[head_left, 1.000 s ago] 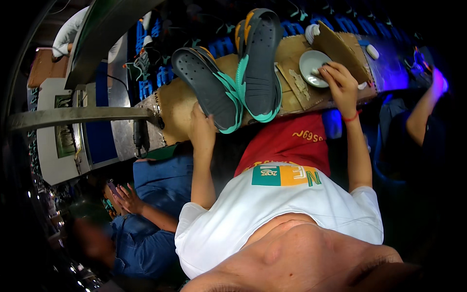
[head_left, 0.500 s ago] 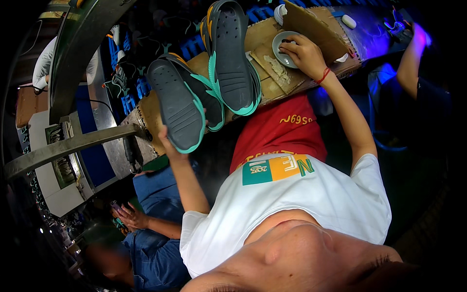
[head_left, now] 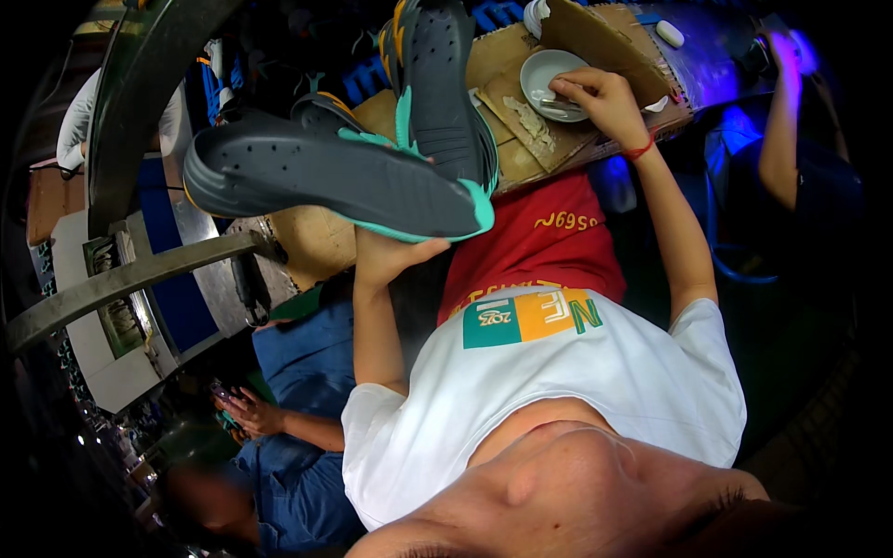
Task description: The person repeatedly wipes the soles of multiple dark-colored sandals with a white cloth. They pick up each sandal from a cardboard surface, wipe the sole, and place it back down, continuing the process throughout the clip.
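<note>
My left hand grips a dark grey shoe sole with teal edging near its toe end, its thumb along the near edge. The sole lies tilted almost sideways above the bench. Behind it a second grey sole with teal trim rests on the cardboard, and another, mostly covered, sits to its left. My right hand has its fingers pinched together over a small white bowl. A thin, pale stick-like thing shows at the fingertips inside the bowl; its kind is unclear.
Stained cardboard covers the bench, with an upright cardboard flap behind the bowl. A curved metal bar crosses at left. One person in blue sits at lower left; another person's arm shows at far right.
My left hand has lifted the sole and swung it from pointing away to nearly sideways, moving right. My right hand has shifted slightly right, and the stick-like thing now shows.
</note>
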A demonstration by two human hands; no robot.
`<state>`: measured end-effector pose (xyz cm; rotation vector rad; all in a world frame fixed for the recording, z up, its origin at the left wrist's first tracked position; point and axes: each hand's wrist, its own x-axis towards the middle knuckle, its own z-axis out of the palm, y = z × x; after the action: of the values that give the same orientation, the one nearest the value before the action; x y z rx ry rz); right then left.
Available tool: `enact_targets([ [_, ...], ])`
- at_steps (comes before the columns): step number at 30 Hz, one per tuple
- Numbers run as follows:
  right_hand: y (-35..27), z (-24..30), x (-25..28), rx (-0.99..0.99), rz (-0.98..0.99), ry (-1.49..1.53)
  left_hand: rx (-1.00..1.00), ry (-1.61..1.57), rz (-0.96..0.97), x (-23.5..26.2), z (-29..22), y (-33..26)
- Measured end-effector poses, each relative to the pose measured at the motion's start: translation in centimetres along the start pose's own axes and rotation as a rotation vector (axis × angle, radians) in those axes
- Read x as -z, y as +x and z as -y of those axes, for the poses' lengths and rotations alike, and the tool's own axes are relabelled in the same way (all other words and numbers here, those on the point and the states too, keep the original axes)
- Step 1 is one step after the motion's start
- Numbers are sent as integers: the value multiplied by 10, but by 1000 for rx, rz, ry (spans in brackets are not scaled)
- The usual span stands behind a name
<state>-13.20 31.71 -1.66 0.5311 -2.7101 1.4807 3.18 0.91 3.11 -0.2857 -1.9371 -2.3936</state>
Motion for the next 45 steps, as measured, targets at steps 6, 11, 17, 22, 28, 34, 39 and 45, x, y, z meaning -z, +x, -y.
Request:
enact_targets([
  [6, -31, 64, 12, 18, 111, 481, -101, 211, 66, -15, -6, 19],
  [11, -43, 90, -9, 279, 129, 454, -133, 177, 59, -27, -3, 21],
  [17, -35, 107, -17, 621, 34, 109, -147, 244, 110, -22, -4, 20],
  [22, -28, 113, -19, 755, 2, 2, -146, 202, 103, -23, -5, 21],
  [28, -29, 105, -9, 842, 99, -52, -333, 519, 181, -17, -7, 25],
  [34, -38, 96, -8, 635, 204, 115, -255, 836, 188, -19, -4, 18],
  [39, -47, 93, -13, 317, 287, 362, -177, 877, 215, -12, -1, 16],
  [45, -49, 87, -16, 197, 367, 517, -163, 836, 217, -12, 4, 15],
])
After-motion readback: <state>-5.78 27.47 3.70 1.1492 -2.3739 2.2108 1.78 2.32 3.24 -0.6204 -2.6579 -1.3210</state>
